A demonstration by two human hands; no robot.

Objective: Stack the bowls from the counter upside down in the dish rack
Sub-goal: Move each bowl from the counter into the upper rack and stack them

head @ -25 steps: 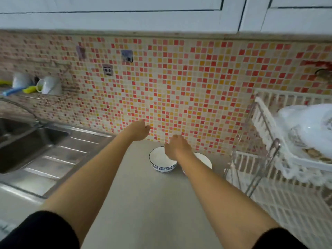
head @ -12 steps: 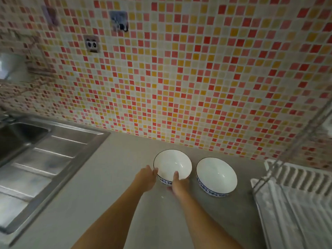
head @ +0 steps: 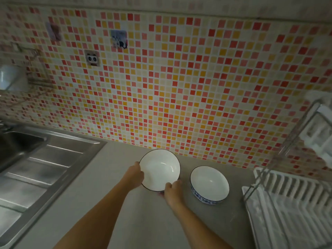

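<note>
A: Which step is being worked on?

B: The first bowl (head: 159, 169) is being gripped at its rim from both sides. The left hand (head: 134, 174) is being closed on the left edge and the right hand (head: 173, 188) on the near right edge. It is being tipped so that its inside is facing the camera; whether it is being lifted clear of the counter (head: 111, 177) cannot be told.

A: And the other things?

B: The second bowl (head: 209, 184) is being left upright just right of the right hand. The dish rack (head: 287, 203) is being kept farther right, apparently with no bowl in it yet.

A: What is being called for next?

B: Probably the held bowl is to be turned fully over and carried rightward, past the second bowl, into the rack.

A: Any writing?

B: None is being made out; only the bowls' blue pattern and blurred stickers (head: 119, 39) on the tiles beyond the hands.
</note>
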